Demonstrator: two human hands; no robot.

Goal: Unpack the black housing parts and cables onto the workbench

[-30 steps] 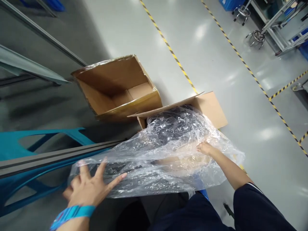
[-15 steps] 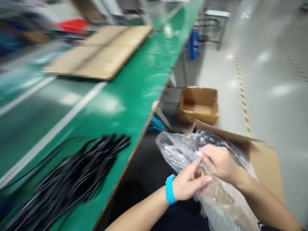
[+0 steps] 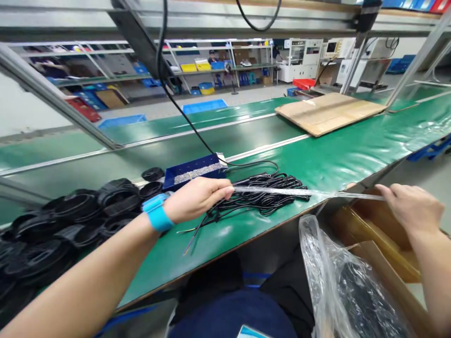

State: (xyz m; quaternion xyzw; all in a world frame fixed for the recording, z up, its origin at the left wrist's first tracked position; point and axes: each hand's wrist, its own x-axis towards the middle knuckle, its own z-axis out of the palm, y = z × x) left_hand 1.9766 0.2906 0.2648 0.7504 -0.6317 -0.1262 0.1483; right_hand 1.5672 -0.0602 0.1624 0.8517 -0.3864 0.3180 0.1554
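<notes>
A thin, clear plastic strip (image 3: 282, 190) is pulled taut between my two hands. My left hand (image 3: 199, 199), a blue band round its wrist, is closed on one end above the bench. At the right, beyond the bench's front edge, my right hand (image 3: 412, 206) grips the other end. Behind and below the strip lies a bundle of black cables (image 3: 269, 199), with bare coloured wire ends (image 3: 190, 239) sticking out to the left. Below my right hand, a clear plastic bag (image 3: 317, 263) with dark contents lines an open carton.
Several black coiled rolls (image 3: 75, 206) are piled at the left of the green bench (image 3: 214, 244). A blue bin (image 3: 172, 176) of small metallic pieces stands behind my left hand. A flat cardboard sheet (image 3: 331, 112) lies farther back. A black cord (image 3: 190, 122) hangs from the overhead frame.
The view has swung left and up from the floor side to the bench. My hands, together at the plastic bag before, are now wide apart with the strip stretched between them.
</notes>
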